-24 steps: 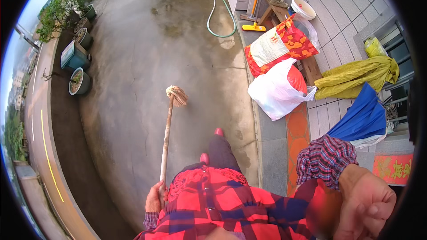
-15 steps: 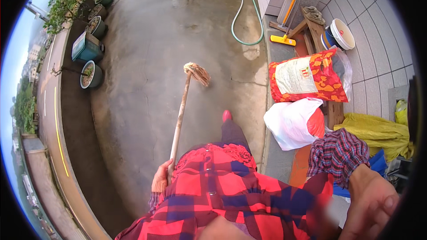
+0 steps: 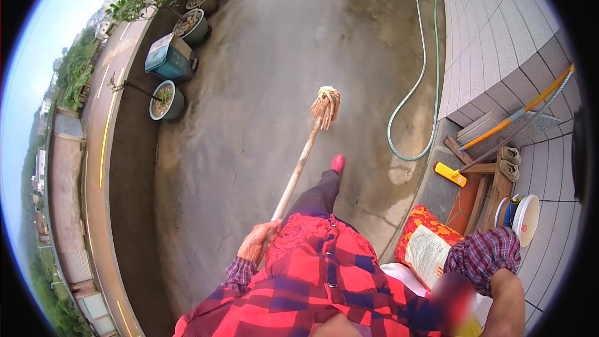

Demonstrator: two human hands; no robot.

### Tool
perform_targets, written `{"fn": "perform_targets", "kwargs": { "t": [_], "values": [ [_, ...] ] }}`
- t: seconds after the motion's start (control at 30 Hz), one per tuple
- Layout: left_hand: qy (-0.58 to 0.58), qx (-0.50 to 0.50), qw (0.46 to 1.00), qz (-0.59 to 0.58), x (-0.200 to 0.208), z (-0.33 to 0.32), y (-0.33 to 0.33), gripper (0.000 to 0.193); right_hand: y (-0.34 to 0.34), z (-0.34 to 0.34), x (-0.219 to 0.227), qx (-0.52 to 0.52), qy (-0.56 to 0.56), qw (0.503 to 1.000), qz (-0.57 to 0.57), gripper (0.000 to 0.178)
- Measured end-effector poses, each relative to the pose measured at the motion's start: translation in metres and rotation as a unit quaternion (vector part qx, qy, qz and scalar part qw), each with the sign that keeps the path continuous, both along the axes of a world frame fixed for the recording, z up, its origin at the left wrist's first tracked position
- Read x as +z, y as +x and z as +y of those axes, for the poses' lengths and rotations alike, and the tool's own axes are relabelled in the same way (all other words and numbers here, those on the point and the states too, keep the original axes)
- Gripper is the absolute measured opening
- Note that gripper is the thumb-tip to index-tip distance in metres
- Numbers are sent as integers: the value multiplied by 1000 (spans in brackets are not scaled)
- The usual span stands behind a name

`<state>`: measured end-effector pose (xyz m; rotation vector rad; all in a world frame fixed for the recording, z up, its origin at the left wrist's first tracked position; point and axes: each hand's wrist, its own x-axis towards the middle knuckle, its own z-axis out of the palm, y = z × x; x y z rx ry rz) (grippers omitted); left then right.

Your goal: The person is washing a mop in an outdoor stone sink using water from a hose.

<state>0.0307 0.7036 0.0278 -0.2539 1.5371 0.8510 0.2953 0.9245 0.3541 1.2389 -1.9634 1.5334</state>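
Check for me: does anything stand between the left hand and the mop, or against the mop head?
Nothing visible does. The left hand is closed around the handle of the mop. In the picture, the red shoe shows below the mop head and the hose to its right; neither touches it.

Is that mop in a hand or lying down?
In a hand: the left hand grips the mop by its handle. Whether its strands touch the floor, I cannot tell.
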Motion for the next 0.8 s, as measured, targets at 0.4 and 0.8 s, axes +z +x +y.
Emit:
{"fn": "perform_targets", "kwargs": {
  "t": [0.4,0.8],
  "values": [
    [19,-117,990,69,31,353,-116,23,-20,355,-349,-463,-675,556,-145,15],
    [63,-395,894,203,150,703,-164,49,-203,717,-493,-342,-729,396,-441,64]
  ]
}}
